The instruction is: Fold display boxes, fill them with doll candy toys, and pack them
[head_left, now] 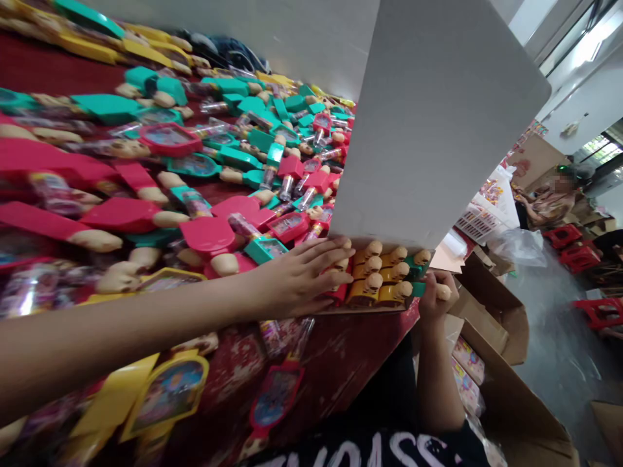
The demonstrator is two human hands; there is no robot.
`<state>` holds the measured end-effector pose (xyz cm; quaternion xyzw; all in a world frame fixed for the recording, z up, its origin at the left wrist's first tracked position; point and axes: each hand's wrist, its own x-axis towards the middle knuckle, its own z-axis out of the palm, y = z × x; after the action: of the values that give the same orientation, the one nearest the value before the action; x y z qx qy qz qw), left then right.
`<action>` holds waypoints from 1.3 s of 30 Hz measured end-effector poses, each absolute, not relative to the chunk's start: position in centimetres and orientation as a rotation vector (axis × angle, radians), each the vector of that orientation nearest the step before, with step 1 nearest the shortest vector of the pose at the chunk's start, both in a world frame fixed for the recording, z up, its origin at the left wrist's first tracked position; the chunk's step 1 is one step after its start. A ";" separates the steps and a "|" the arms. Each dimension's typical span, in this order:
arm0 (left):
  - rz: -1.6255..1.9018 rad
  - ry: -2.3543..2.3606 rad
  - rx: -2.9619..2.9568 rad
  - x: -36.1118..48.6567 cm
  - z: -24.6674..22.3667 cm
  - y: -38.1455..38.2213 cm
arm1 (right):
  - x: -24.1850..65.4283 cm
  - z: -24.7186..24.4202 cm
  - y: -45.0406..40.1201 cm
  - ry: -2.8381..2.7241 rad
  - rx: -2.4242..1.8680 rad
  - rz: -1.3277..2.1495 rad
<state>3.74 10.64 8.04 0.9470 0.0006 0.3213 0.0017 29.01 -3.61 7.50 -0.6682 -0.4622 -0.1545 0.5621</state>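
Observation:
An open box (418, 130) with a tall grey-white lid stands at the red table's edge. Upright in it are rows of toys with beige knobs, yellow ones (365, 292) in the middle, red at the left, green at the right. My left hand (311, 275) lies with fingers stretched over the red toys at the box's left end. At the right end my right hand (438, 295) is closed round a green toy (417, 289), its beige knob showing beside the fingers.
Red, green and yellow toys (238, 155) lie heaped over the red table (233, 366). Open cardboard boxes (516, 389) stand on the right, with packed pink cartons inside. Farther back are a white basket (479, 220), red stools (579, 256) and a seated person (552, 201).

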 end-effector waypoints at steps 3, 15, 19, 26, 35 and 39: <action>1.022 0.007 2.962 3.7 8.2 10.6 | 28.7 7.6 -3.0 -1.032 -1.576 -0.445; 1.042 0.006 2.968 3.7 8.2 10.5 | 29.4 7.8 -3.4 -0.968 -1.433 -0.154; 1.037 0.025 2.970 3.7 8.0 10.6 | 28.8 7.8 -3.5 -0.934 -1.430 -0.190; 1.072 -0.013 2.933 3.8 7.8 10.5 | 28.4 5.5 -3.2 -0.881 -1.382 -0.427; 1.073 -0.014 2.870 3.9 8.2 10.1 | 27.9 6.0 -4.4 -1.040 -1.417 -0.390; 1.063 -0.029 2.850 3.9 8.1 10.2 | 27.1 5.2 -6.0 -1.093 -1.395 -0.399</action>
<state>3.87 10.18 8.15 0.9357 -0.0096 0.3490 0.0499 27.15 -5.98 5.18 -0.6056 -0.4744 -0.1733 0.6149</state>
